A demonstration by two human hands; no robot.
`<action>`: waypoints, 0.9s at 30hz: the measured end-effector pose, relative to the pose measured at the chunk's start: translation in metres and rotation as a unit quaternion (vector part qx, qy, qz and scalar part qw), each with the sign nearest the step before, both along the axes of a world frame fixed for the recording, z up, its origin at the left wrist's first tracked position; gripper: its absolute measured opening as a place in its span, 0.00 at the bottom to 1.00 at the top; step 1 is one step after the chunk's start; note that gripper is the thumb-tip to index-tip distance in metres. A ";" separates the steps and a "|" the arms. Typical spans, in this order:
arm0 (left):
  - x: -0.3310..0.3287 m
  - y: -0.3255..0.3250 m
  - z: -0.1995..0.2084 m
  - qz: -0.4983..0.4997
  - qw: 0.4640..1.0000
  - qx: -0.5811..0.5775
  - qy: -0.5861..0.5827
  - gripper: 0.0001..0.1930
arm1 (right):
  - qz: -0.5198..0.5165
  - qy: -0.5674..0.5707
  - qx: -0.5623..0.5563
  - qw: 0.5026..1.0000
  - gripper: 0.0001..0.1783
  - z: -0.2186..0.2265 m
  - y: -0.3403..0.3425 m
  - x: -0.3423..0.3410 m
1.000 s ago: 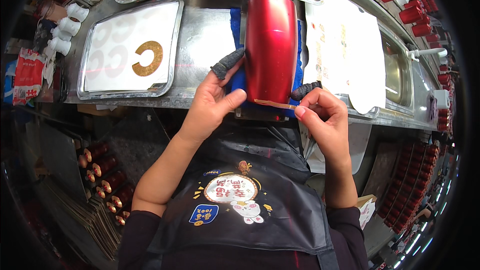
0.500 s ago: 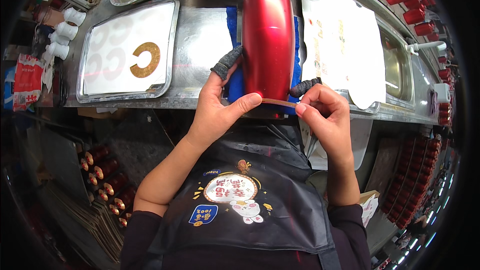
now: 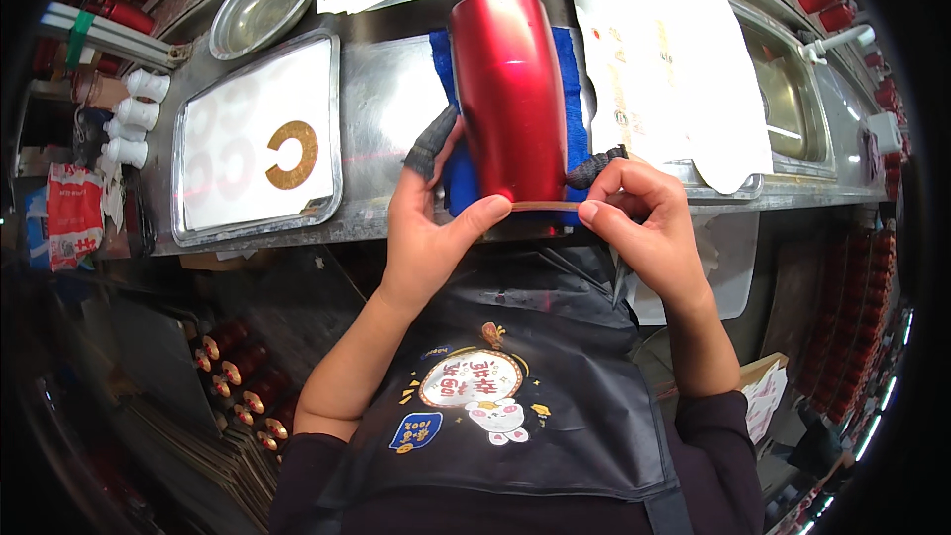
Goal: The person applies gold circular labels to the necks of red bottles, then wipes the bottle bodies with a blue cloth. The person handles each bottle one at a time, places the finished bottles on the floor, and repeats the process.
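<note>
A glossy red bottle (image 3: 507,89) lies on a blue cloth (image 3: 442,59), its bare metallic-looking neck pointing away from me and its base toward me. A thin brownish strip (image 3: 545,206) runs across the edge of the base. With my left hand (image 3: 433,233) I grip the bottle's left side, thumb pressed at the strip's left end. My right hand (image 3: 644,223) pinches the strip's right end between thumb and forefinger. Dark knitted finger covers (image 3: 433,145) sit on a finger of each hand; the right one touches the bottle's side.
To the left, a metal tray (image 3: 335,119) holds white paper with a gold C-shaped piece (image 3: 294,154). Behind it stands a round metal bowl (image 3: 220,35). White sheets (image 3: 684,69) lie to the right, before a sink (image 3: 792,129). Red bottles (image 3: 223,352) are stored below the counter.
The view has shifted slightly. The strip now looks more level across the base, and my right hand sits a little lower against it. Both holds are unchanged.
</note>
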State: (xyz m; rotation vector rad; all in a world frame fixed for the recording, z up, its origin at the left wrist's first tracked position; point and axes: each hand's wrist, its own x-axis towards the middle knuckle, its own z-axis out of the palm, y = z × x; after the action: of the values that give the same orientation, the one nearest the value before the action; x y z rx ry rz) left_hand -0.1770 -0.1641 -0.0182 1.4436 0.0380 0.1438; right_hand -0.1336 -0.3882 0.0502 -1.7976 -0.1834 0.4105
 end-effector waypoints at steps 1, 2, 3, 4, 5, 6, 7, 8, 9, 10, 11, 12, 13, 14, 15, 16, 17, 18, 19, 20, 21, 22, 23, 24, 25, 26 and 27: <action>-0.005 0.001 0.001 0.015 0.998 0.056 -0.011 0.38 | -0.004 0.012 0.006 1.000 0.07 0.000 0.000 -0.001; -0.010 0.003 0.001 0.030 0.993 0.112 -0.023 0.37 | -0.003 0.011 0.005 1.000 0.07 0.000 0.000 -0.001; -0.015 0.009 0.003 0.044 0.964 0.237 -0.109 0.30 | -0.003 0.008 0.008 1.000 0.07 0.001 0.000 -0.001; -0.021 0.011 0.004 0.027 0.944 0.300 -0.132 0.27 | 0.006 0.002 0.011 1.000 0.08 0.001 0.000 -0.001; -0.026 0.014 0.005 0.017 0.922 0.351 -0.164 0.24 | -0.001 0.006 0.011 1.000 0.07 0.002 0.000 -0.001; -0.027 0.016 0.003 0.000 0.892 0.410 -0.188 0.19 | 0.001 0.008 0.013 1.000 0.07 0.002 0.000 -0.002; -0.029 0.017 0.002 0.000 0.883 0.434 -0.178 0.18 | 0.003 0.007 0.019 1.000 0.07 0.002 0.000 -0.002; -0.029 0.018 0.000 0.003 0.874 0.453 -0.175 0.18 | 0.003 -0.005 0.004 1.000 0.07 0.002 0.000 -0.002; -0.029 0.019 -0.001 0.000 0.863 0.477 -0.167 0.17 | 0.004 0.000 0.004 1.000 0.07 0.001 0.000 -0.001; -0.029 0.020 -0.001 0.003 0.857 0.485 -0.176 0.17 | 0.001 0.002 0.006 1.000 0.07 0.001 0.000 -0.001; -0.029 0.020 -0.002 0.001 0.849 0.497 -0.180 0.16 | 0.000 0.007 0.005 1.000 0.07 0.000 0.000 -0.001; -0.028 0.021 -0.002 -0.001 0.841 0.509 -0.185 0.16 | -0.003 0.007 0.006 1.000 0.07 -0.001 0.000 0.000; -0.028 0.021 -0.001 -0.001 0.834 0.518 -0.190 0.16 | -0.004 0.009 0.005 1.000 0.07 -0.001 -0.001 0.000; -0.027 0.022 0.000 -0.001 0.827 0.526 -0.196 0.16 | -0.004 0.010 0.004 1.000 0.07 -0.002 -0.001 0.001; -0.027 0.024 0.002 -0.002 0.819 0.537 -0.203 0.16 | -0.003 0.017 0.013 1.000 0.07 -0.003 -0.001 0.001; -0.026 0.025 0.004 -0.007 0.810 0.545 -0.215 0.18 | -0.003 0.023 0.022 0.999 0.07 -0.004 -0.002 0.002; -0.025 0.028 0.006 -0.015 0.800 0.555 -0.228 0.20 | -0.007 0.027 0.034 0.999 0.07 -0.004 -0.002 0.002; -0.024 0.030 0.008 -0.023 0.792 0.561 -0.238 0.22 | -0.002 0.023 0.029 0.999 0.07 -0.005 -0.003 0.002; -0.022 0.031 0.010 -0.026 0.782 0.571 -0.248 0.23 | -0.002 0.020 0.027 0.999 0.07 -0.005 -0.003 0.003; -0.020 0.032 0.012 -0.028 0.776 0.577 -0.255 0.23 | 0.000 0.017 0.024 1.000 0.07 -0.006 -0.004 0.003; -0.019 0.033 0.013 -0.031 0.771 0.579 -0.261 0.23 | -0.003 0.021 0.022 1.000 0.07 -0.006 -0.004 0.003; -0.018 0.033 0.015 -0.034 0.765 0.586 -0.264 0.23 | -0.003 0.026 0.019 0.999 0.07 -0.007 -0.004 0.004; -0.017 0.033 0.017 -0.037 0.761 0.590 -0.266 0.23 | 0.002 0.028 0.020 0.999 0.07 -0.007 -0.004 0.004; -0.016 0.032 0.019 -0.042 0.757 0.595 -0.269 0.24 | -0.003 0.033 0.015 0.999 0.07 -0.008 -0.005 0.004; -0.015 0.032 0.022 -0.045 0.752 0.599 -0.272 0.24 | -0.003 0.036 0.015 0.999 0.07 -0.008 -0.005 0.004; -0.014 0.031 0.024 -0.051 0.748 0.602 -0.275 0.24 | -0.002 0.039 0.014 0.999 0.07 -0.009 -0.005 0.004; -0.013 0.031 0.026 -0.055 0.743 0.606 -0.279 0.24 | 0.000 0.034 0.015 0.999 0.07 -0.010 -0.005 0.005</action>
State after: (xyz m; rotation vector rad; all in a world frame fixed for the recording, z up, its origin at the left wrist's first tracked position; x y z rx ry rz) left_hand -0.1899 -0.1336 0.0079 2.6410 -0.7750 0.5754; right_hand -0.1291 -0.3928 0.0406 -1.7511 -0.1419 0.4652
